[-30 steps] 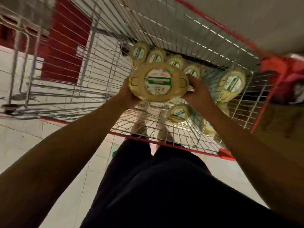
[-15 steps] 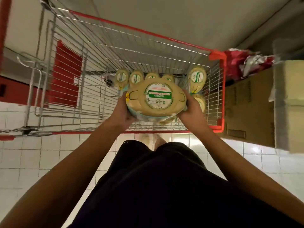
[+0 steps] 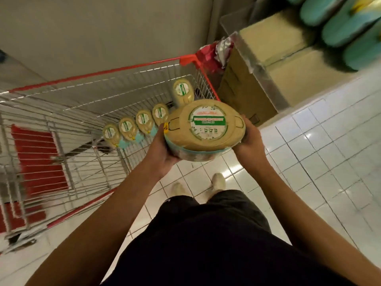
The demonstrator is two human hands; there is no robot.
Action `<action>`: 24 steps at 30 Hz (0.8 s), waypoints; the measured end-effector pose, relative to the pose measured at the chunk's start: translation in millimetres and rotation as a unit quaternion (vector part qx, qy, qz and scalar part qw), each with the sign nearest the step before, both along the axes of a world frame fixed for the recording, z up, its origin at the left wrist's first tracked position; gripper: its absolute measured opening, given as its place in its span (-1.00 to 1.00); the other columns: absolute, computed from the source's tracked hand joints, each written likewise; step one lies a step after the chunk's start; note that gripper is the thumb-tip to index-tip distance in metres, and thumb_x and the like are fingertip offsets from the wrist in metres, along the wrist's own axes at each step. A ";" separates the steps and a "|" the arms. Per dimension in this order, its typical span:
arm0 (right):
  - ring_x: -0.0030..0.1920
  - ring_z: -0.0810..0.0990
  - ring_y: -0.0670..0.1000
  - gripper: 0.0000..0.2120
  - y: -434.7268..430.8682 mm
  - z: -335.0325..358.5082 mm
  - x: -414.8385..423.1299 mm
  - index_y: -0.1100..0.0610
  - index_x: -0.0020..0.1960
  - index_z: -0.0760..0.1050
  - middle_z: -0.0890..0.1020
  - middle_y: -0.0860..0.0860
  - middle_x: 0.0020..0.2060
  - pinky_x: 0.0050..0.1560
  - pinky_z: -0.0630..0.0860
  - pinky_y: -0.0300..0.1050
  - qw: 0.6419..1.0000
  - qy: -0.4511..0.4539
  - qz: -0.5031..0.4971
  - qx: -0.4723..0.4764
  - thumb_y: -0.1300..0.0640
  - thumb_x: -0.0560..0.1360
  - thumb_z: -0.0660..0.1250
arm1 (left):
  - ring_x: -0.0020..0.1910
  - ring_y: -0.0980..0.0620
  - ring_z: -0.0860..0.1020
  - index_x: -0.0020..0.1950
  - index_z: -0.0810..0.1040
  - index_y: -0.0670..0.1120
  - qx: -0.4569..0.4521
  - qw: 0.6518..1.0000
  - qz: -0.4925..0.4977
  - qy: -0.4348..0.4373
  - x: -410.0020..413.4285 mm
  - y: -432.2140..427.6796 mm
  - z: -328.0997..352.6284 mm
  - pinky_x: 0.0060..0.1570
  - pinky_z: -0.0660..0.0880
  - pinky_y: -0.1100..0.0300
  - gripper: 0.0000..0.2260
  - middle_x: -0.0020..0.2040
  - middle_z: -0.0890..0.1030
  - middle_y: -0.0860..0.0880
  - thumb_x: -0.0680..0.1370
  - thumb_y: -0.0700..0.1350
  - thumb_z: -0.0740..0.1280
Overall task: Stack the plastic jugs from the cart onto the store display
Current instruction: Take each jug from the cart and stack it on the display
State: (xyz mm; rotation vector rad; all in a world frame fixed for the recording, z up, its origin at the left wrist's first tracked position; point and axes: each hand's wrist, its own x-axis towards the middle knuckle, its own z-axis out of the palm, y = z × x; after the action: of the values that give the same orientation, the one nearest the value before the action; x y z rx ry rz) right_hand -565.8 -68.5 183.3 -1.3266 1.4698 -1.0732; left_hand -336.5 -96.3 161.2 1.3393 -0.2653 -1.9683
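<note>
I hold a tan plastic jug [image 3: 206,129] with a round green and white label between both hands, out over the tiled floor beside the cart. My left hand [image 3: 162,153] grips its left side from below and my right hand [image 3: 248,139] grips its right side. Several more jugs [image 3: 142,120] lie in a row at the bottom of the wire shopping cart [image 3: 103,77], and one more jug [image 3: 182,91] leans in its far right corner. At the top right, teal jug tops [image 3: 340,25] show on the display.
Cardboard boxes [image 3: 274,58] stand to the right of the cart, below the display. Red and silver wrapping [image 3: 214,52] is bunched by the cart's red corner. My legs and shoes [image 3: 218,180] stand on white floor tiles that stretch to the right.
I have lifted the jug out of the cart and swung it to the right, over the floor. The view has turned right, bringing the boxes and display into sight.
</note>
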 end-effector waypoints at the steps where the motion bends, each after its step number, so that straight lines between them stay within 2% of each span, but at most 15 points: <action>1: 0.17 0.68 0.05 -0.67 4.2 4.1 -15.7 0.20 0.26 0.59 0.71 0.00 0.09 0.21 0.62 0.20 1.000 0.004 -0.018 -0.009 0.40 0.54 0.46 | 0.41 -0.15 0.53 0.50 0.50 0.03 -0.009 1.000 -0.019 0.000 -16.9 -3.0 3.8 0.45 0.38 -0.29 -0.51 0.39 0.61 -0.06 0.69 0.25 0.12; 3: 0.14 0.69 0.11 -0.72 11.6 11.0 -49.1 0.23 0.22 0.59 0.71 0.06 0.06 0.16 0.62 0.27 0.998 0.003 -0.054 -0.030 0.40 0.54 0.46 | 0.43 -0.15 0.51 0.51 0.49 0.03 -0.029 0.998 -0.063 -0.004 -54.0 -9.7 11.1 0.46 0.37 -0.29 -0.50 0.40 0.60 -0.06 0.70 0.26 0.09; 6: 0.17 0.68 0.09 -0.69 21.8 19.3 -100.8 0.17 0.25 0.59 0.71 0.02 0.10 0.19 0.63 0.22 0.993 -0.008 -0.113 -0.039 0.39 0.55 0.45 | 0.41 -0.13 0.53 0.48 0.52 0.06 -0.060 0.991 -0.119 -0.012 -113.1 -17.0 18.6 0.45 0.39 -0.27 -0.50 0.38 0.61 -0.04 0.70 0.28 0.07; 10: 0.14 0.66 0.06 -0.65 33.3 25.8 -175.8 0.12 0.22 0.59 0.70 -0.01 0.07 0.19 0.63 0.11 0.987 -0.025 -0.160 -0.022 0.44 0.52 0.39 | 0.28 -0.08 0.59 0.25 0.66 0.15 -0.097 0.978 -0.178 -0.046 -198.2 -21.3 31.2 0.39 0.41 -0.22 -0.52 0.25 0.69 0.03 0.68 0.31 0.02; 13: 0.14 0.66 0.04 -0.68 38.4 32.1 -232.9 0.13 0.22 0.58 0.69 0.00 0.07 0.16 0.64 0.02 0.986 -0.020 -0.165 -0.017 0.40 0.54 0.40 | 0.10 -0.06 0.58 0.16 0.66 0.12 -0.097 0.976 -0.184 -0.062 -259.9 -21.2 40.1 0.09 0.49 -0.03 -0.56 0.10 0.72 0.03 0.70 0.26 0.03; 15: 0.14 0.66 0.04 -0.72 38.6 37.3 -271.7 0.15 0.22 0.57 0.68 0.00 0.06 0.16 0.64 0.01 0.986 -0.010 -0.165 -0.024 0.38 0.56 0.40 | 0.05 -0.04 0.59 0.19 0.64 0.12 -0.107 0.972 -0.199 -0.060 -297.7 -20.8 44.5 -0.05 0.50 0.04 -0.54 0.11 0.72 0.00 0.69 0.27 0.01; 17: 0.16 0.66 0.07 -0.71 34.7 43.5 -305.8 0.19 0.24 0.57 0.68 0.04 0.08 0.18 0.64 0.05 0.985 -0.007 -0.168 -0.036 0.40 0.56 0.39 | 0.11 -0.05 0.63 0.18 0.68 0.16 -0.119 0.970 -0.205 -0.052 -328.6 -21.3 48.6 0.05 0.58 0.00 -0.53 0.19 0.71 0.01 0.68 0.30 0.02; 19: 0.18 0.66 0.08 -0.67 26.9 49.5 -332.6 0.22 0.27 0.57 0.69 0.06 0.11 0.20 0.63 0.07 0.984 -0.014 -0.172 -0.049 0.42 0.54 0.40 | 0.22 -0.04 0.63 0.21 0.68 0.20 -0.133 0.970 -0.201 -0.034 -352.8 -25.0 51.2 0.28 0.51 -0.10 -0.55 0.27 0.69 0.01 0.70 0.27 0.03; 20: 0.20 0.66 0.08 -0.65 21.2 52.4 -343.0 0.21 0.29 0.57 0.69 0.07 0.13 0.22 0.63 0.06 0.983 -0.020 -0.176 -0.055 0.42 0.54 0.40 | 0.28 -0.06 0.60 0.27 0.66 0.19 -0.139 0.970 -0.199 -0.030 -362.2 -29.1 52.9 0.32 0.47 -0.13 -0.55 0.30 0.67 0.00 0.70 0.27 0.03; 24: 0.22 0.66 0.10 -0.64 -9.3 62.2 -371.5 0.18 0.29 0.57 0.68 0.11 0.15 0.27 0.61 0.15 0.981 -0.045 -0.167 -0.085 0.43 0.54 0.39 | 0.34 -0.10 0.57 0.51 0.46 0.16 -0.146 0.972 -0.184 -0.025 -387.2 -55.9 60.7 0.22 0.60 -0.14 -0.50 0.40 0.59 -0.03 0.67 0.31 0.04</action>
State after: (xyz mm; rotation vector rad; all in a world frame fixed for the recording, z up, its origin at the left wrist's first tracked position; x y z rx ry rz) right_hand -937.3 -77.8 245.5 -1.1520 1.5956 -1.4845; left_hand -723.7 -152.2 222.0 1.2091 -0.8466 -2.0907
